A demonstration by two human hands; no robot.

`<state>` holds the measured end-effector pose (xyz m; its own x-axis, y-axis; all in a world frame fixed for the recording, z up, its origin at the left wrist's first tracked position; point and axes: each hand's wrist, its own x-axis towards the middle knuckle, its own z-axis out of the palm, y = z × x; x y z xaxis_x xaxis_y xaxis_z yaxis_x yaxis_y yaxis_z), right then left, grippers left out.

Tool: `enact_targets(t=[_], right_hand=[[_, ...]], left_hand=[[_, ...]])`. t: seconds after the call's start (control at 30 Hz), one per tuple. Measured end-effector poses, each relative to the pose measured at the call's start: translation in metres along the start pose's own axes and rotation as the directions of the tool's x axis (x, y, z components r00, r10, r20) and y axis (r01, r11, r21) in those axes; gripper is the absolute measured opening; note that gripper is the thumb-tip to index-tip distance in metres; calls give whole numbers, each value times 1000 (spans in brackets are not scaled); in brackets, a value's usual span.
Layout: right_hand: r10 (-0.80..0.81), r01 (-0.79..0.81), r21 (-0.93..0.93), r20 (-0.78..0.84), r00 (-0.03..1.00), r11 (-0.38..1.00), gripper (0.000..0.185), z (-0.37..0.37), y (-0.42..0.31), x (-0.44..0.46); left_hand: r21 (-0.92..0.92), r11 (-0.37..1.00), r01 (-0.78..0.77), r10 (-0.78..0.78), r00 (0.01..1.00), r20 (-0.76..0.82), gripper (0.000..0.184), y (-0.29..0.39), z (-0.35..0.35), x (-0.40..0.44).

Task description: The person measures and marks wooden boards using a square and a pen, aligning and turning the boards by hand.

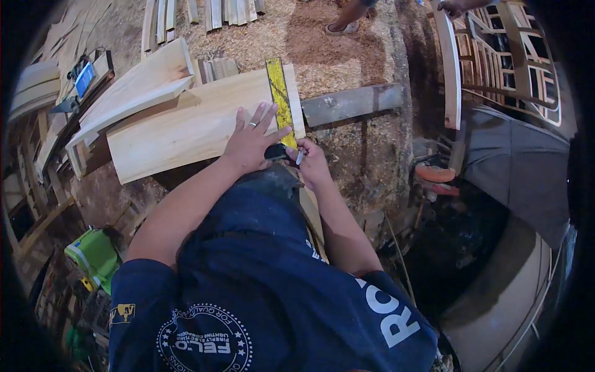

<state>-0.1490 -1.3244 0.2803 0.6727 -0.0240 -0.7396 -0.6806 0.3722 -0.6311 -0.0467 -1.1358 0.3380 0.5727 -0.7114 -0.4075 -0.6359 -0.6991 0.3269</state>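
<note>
A wide pale wooden board [180,127] lies in front of my body. Across its right end rests a yellow try square [280,93], its dark stock near the board's front edge. My left hand [251,141], a ring on one finger, is spread flat over the board, fingertips touching the square's blade. Close to the near end of the square, my right hand [314,164] pinches a slim, light-coloured pen [300,155]. Its tip is too small to make out. The fingers partly hide the stock.
Another thick board [142,93] lies behind on the left. A grey plank [353,104] extends rightward over sawdust. A co-worker's hand [455,6] holds an upright wooden piece [447,62]. An orange-and-grey power tool [435,173] and a dark umbrella [520,167] are at right.
</note>
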Motion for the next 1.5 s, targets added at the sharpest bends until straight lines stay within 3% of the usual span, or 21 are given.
enact_targets(t=[1.03, 1.2, 1.4, 1.5], right_hand=[[-34, 33, 13, 32, 999, 999, 21, 0, -7, -3], [-43, 43, -2, 14, 999, 999, 19, 0, -1, 0], [-87, 89, -76, 26, 996, 993, 22, -4, 4, 1], [-317, 340, -553, 140, 938, 761, 34, -21, -8, 1]], left_hand=[[0, 999, 33, -33, 999, 32, 107, 2, -5, 1], [8, 1000, 7, -7, 999, -53, 107, 1, 1, 1], [17, 1000, 7, -6, 999, -50, 108, 1, -2, 1], [30, 1000, 9, -8, 999, -33, 109, 2, -6, 0]])
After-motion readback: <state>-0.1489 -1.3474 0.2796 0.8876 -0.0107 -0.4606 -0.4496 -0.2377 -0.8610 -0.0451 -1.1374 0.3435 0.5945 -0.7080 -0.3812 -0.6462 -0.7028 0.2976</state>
